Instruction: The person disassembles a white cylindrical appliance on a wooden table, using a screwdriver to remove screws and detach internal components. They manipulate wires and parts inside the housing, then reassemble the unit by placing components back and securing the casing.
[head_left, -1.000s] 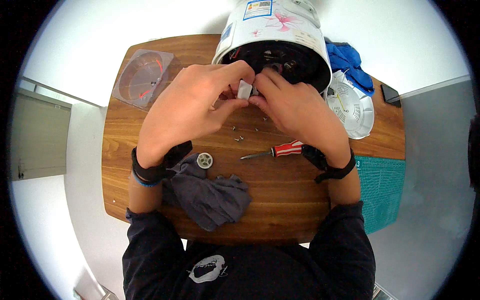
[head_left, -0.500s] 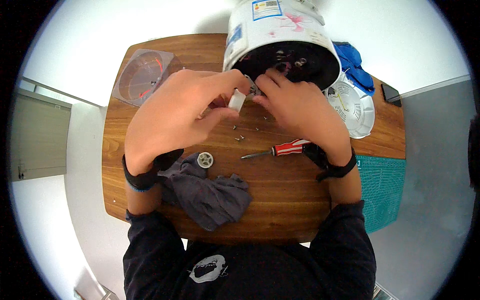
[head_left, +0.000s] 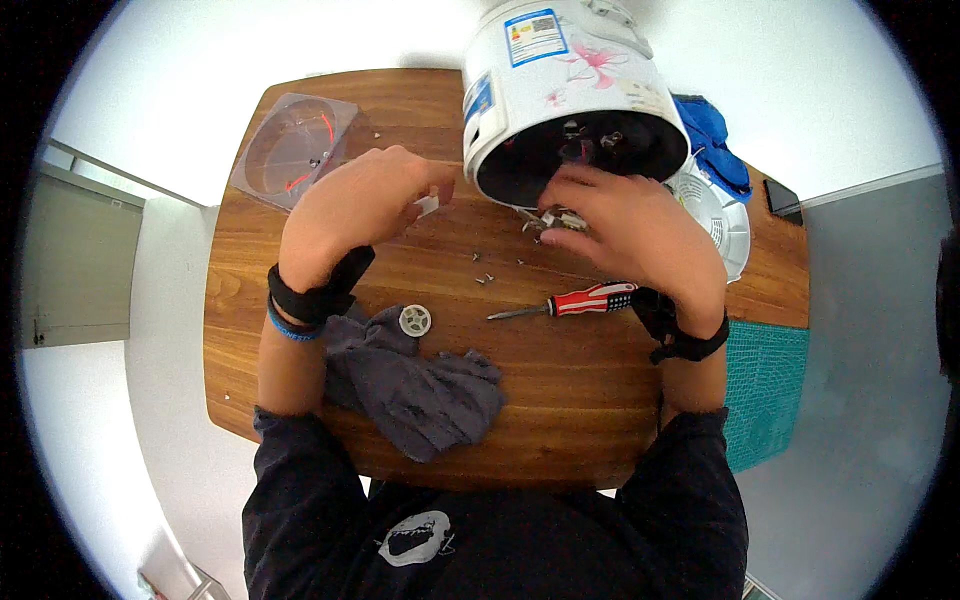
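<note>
From the head view, the left hand (head_left: 360, 215) pinches a small white part (head_left: 427, 206) between its fingertips, held above the wooden table (head_left: 300, 350) just left of the white cooker body (head_left: 560, 95), which lies tipped at the far edge with its open base toward the person. The right hand (head_left: 635, 235) rests at that opening, fingers curled over small metal bits (head_left: 550, 220); whether it grips them I cannot tell. A red-handled screwdriver (head_left: 575, 302) lies just beside the right wrist, with loose screws (head_left: 483, 275) at mid-table and a grey cloth (head_left: 420, 385) at the near edge.

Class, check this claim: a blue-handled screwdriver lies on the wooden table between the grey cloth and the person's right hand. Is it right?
Not quite. In the head view the screwdriver has a red handle, not blue. It lies on the wooden table between the grey cloth and the right hand.
</note>
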